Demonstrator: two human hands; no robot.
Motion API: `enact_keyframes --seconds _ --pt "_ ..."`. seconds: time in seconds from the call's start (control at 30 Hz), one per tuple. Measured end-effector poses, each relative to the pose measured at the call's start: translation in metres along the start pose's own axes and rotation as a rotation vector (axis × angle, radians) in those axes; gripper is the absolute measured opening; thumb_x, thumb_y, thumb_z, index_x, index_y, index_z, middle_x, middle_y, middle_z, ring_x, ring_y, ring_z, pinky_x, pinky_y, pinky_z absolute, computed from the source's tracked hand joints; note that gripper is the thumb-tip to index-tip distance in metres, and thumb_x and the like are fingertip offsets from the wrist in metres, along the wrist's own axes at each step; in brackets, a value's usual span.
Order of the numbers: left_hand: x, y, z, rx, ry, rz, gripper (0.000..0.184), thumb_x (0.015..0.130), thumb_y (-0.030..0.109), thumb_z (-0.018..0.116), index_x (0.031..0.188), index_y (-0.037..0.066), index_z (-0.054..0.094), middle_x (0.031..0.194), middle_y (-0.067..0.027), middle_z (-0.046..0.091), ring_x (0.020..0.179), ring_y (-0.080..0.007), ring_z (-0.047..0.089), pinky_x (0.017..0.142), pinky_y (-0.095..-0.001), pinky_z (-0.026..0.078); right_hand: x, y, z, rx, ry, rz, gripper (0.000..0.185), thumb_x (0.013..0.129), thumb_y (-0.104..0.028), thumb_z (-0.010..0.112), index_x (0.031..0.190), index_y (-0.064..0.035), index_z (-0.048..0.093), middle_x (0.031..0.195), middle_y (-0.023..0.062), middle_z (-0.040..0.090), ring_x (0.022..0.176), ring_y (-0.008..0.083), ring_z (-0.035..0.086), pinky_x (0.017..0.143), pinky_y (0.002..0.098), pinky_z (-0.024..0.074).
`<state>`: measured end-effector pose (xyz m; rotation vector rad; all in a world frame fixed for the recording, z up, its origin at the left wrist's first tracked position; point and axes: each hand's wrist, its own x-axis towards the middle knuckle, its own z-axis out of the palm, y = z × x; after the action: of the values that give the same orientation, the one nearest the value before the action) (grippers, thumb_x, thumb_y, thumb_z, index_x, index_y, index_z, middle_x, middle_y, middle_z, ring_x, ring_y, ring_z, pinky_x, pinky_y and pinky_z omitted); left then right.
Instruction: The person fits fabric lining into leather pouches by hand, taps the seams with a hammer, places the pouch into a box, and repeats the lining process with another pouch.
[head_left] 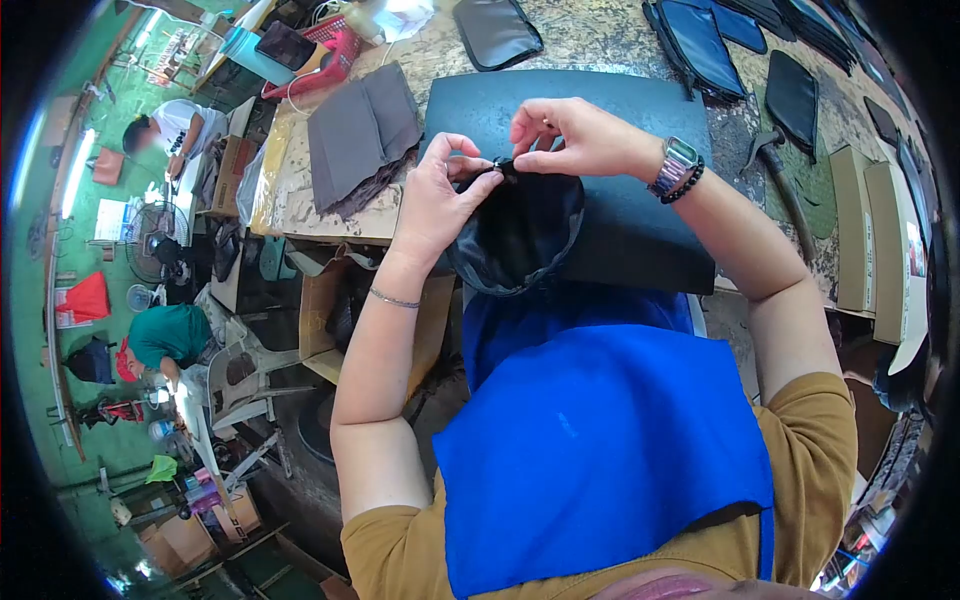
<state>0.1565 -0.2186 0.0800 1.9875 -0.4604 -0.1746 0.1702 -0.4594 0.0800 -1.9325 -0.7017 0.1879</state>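
Observation:
A round black pouch (515, 230) hangs open over the near edge of a dark board (640, 120), its mouth facing up. At its top edge, my left hand (447, 190) pinches the black rim between thumb and forefinger. Close beside it, my right hand (575, 140) has thumb and forefinger together on the same rim. The small part between the fingertips is too tiny to make out. A stack of dark fabric pieces (362, 135) lies to the left of the board.
A hammer (785, 185) and black zippered pouches (793, 98) lie right of the board, near cardboard pieces (855, 230). A red basket (343, 50) stands at the back left. An open carton (322, 325) is below the table. Two people (168, 335) sit far left.

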Motion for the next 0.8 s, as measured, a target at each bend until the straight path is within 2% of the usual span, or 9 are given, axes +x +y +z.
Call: enact_keyframes --seconds 0.07,0.2,0.3,0.4,0.43,0.53,0.57,0.67,0.8 --pt "0.0 0.001 0.002 0.092 0.031 0.09 0.029 0.084 0.005 0.076 0.101 0.006 0.053 0.09 -0.0099 0.072 0.089 -0.0155 0.07 0.081 -0.0286 0.054 0.004 0.002 -0.001 -0.129 -0.085 0.014 0.034 0.085 -0.029 0.076 0.107 -0.0032 0.069 0.098 0.0082 0.072 0.085 0.0174 0.068 0.076 0.0317 0.0559" --pt "-0.003 0.007 0.007 0.25 0.103 0.211 0.026 0.08 0.005 0.075 0.097 0.005 0.055 0.083 -0.0111 0.07 0.084 -0.0238 0.072 0.078 -0.0345 0.055 0.009 0.007 0.008 -0.142 -0.047 -0.028 0.032 0.084 -0.028 0.075 0.1 -0.0008 0.071 0.088 0.0108 0.073 0.08 0.018 0.069 0.071 0.0329 0.0549" --pt "-0.008 0.019 0.013 0.437 0.169 0.256 0.022 0.078 -0.001 0.074 0.093 0.002 0.057 0.083 -0.0091 0.068 0.082 -0.0174 0.07 0.075 -0.0298 0.054 0.009 -0.001 0.013 -0.174 -0.002 -0.006 0.024 0.082 -0.02 0.073 0.095 -0.0009 0.071 0.084 0.0127 0.072 0.079 0.0198 0.069 0.071 0.033 0.0545" --pt "-0.013 0.024 0.017 0.569 0.208 0.386 0.02 0.078 0.0 0.072 0.093 0.002 0.058 0.081 -0.0119 0.067 0.079 -0.0213 0.07 0.071 -0.0325 0.055 0.007 -0.004 0.023 -0.283 0.101 -0.096 0.019 0.078 -0.014 0.071 0.092 -0.0016 0.069 0.079 0.0126 0.069 0.075 0.0241 0.068 0.069 0.0343 0.0542" --pt "-0.016 0.03 0.011 0.434 0.132 0.3 0.022 0.08 0.003 0.071 0.098 0.002 0.057 0.087 -0.0102 0.068 0.086 -0.0191 0.069 0.079 -0.0316 0.054 0.003 -0.009 0.023 -0.317 0.133 -0.173 0.016 0.074 -0.009 0.072 0.089 -0.0037 0.067 0.082 0.0116 0.067 0.078 0.0273 0.067 0.071 0.0353 0.0535" --pt "-0.022 0.055 -0.021 -0.375 -0.034 0.118 0.026 0.082 0.004 0.071 0.103 0.004 0.056 0.099 -0.0069 0.068 0.094 -0.0191 0.065 0.088 -0.0328 0.05 -0.012 -0.034 0.016 -0.385 0.266 -0.512 0.018 0.072 -0.004 0.072 0.089 -0.0063 0.066 0.088 0.0087 0.065 0.081 0.0267 0.065 0.072 0.0369 0.0524" --pt "-0.024 0.06 -0.029 -0.383 -0.044 0.22 0.038 0.083 0.006 0.073 0.116 0.0 0.056 0.107 -0.0054 0.065 0.104 -0.0151 0.061 0.096 -0.0304 0.046 -0.011 -0.037 0.013 -0.328 0.295 -0.646 0.021 0.071 -0.001 0.071 0.09 -0.0083 0.068 0.091 0.0065 0.063 0.084 0.0261 0.063 0.073 0.0366 0.051" --pt "-0.032 0.081 -0.034 -0.087 -0.236 0.345 0.051 0.082 0.01 0.076 0.126 0.0 0.055 0.111 -0.0068 0.066 0.108 -0.0152 0.06 0.099 -0.031 0.045 -0.015 -0.056 0.01 -0.37 0.427 -0.743 0.026 0.071 -0.001 0.071 0.096 -0.0082 0.07 0.09 0.0061 0.061 0.082 0.0277 0.061 0.075 0.0362 0.05" --pt "-0.041 0.083 -0.028 -0.053 -0.13 0.188 0.055 0.074 0.008 0.084 0.123 -0.001 0.062 0.102 -0.0043 0.07 0.096 -0.0113 0.064 0.091 -0.0279 0.05 -0.019 -0.075 -0.001 -0.21 0.198 -0.605 0.03 0.07 0.0 0.069 0.1 -0.0071 0.071 0.092 0.0069 0.06 0.084 0.0273 0.059 0.076 0.0335 0.048"
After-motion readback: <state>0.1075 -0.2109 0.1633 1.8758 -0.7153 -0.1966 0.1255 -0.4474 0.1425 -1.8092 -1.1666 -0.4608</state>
